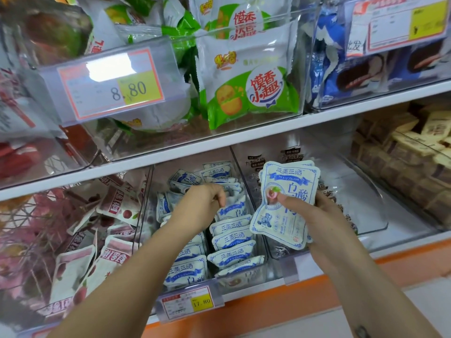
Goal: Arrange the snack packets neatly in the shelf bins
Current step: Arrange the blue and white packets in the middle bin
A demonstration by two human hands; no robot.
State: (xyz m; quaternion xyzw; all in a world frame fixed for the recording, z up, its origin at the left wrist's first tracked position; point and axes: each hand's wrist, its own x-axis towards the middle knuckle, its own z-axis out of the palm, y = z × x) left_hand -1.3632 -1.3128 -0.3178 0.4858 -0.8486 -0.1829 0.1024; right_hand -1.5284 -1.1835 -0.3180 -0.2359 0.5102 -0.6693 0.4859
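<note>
Clear glossy plastic bin [262,242]; matt packets [285,203].

Two white shelves [219,145]; clear bins [366,203] side by side, holding snack packets [231,240].

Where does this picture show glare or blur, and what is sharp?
Head view: glare washes out part of the upper price tag; the upper-left bin is blurred; the packets in the right hand are sharp.

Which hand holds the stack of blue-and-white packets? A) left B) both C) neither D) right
D: the right hand grips the stack of packets, thumb across the front, while the left hand reaches down into the bin.
</note>
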